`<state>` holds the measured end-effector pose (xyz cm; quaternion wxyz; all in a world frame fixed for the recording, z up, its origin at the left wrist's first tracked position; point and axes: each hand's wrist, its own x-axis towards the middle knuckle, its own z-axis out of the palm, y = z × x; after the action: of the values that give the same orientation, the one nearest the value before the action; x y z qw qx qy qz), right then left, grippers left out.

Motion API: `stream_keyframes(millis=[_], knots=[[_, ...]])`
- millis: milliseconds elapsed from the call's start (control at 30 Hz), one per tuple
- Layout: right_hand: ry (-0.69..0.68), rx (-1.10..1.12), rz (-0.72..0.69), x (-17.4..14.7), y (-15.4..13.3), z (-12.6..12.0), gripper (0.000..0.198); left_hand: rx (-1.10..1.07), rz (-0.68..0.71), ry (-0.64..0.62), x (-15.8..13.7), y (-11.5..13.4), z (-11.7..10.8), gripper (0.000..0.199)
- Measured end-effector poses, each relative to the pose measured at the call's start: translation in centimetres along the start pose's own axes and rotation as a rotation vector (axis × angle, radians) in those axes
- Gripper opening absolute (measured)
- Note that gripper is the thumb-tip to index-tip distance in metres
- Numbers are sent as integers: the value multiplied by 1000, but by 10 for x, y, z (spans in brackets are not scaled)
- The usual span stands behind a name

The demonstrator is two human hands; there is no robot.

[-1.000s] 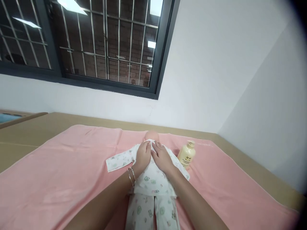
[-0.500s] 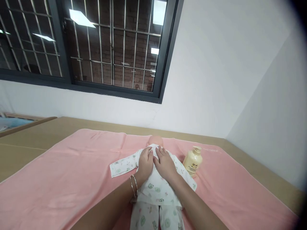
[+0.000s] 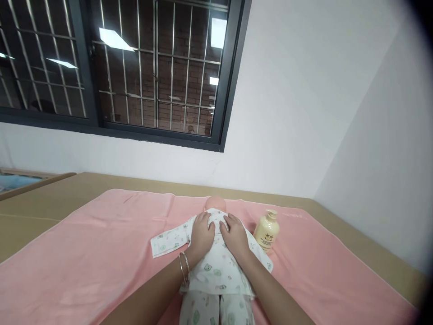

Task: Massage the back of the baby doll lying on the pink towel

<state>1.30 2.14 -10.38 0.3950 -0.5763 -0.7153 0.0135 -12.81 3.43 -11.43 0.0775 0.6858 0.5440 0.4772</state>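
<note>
A baby doll [image 3: 215, 204] lies stretched out with its head away from me, dressed in a white printed top [image 3: 219, 266] and matching trousers [image 3: 200, 308]. Whether it faces up or down I cannot tell. My left hand [image 3: 202, 234], with two bangles at the wrist, rests flat on the upper left of the top. On the upper right lies my right hand [image 3: 235, 235], palm down with its fingers stretched out. A narrow strip of cloth shows between the two hands. To the right, a pale yellow pump bottle [image 3: 266, 231] stands beside the doll's sleeve.
Under the doll a pink blanket [image 3: 91, 253] covers much of a wooden surface [image 3: 37, 216]. Behind it rise a white wall [image 3: 277, 113] and a dark-framed barred window [image 3: 152, 131]. Something light blue [image 3: 16, 182] sits beyond a wooden edge at far left.
My hands have moved slightly apart, and a little more of the top shows between them. The whole view has shifted slightly. The doll and bottle keep their places on the blanket.
</note>
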Motion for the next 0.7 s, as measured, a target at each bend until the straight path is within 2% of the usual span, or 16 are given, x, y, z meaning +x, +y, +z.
stream_keyframes(millis=[167,333,500,700], knots=[[-58,-56,-80,3,2,-3,37,233,75,-126,4,3,-4,38],[-154,-178,-118,6,9,-1,45,281,128,-152,7,0,-3,39],[-121,-204,-186,3,7,-4,40,211,169,-119,5,1,-6,30],[-63,-351,-89,-6,-9,-13,34,232,198,-40,-3,10,-12,23]])
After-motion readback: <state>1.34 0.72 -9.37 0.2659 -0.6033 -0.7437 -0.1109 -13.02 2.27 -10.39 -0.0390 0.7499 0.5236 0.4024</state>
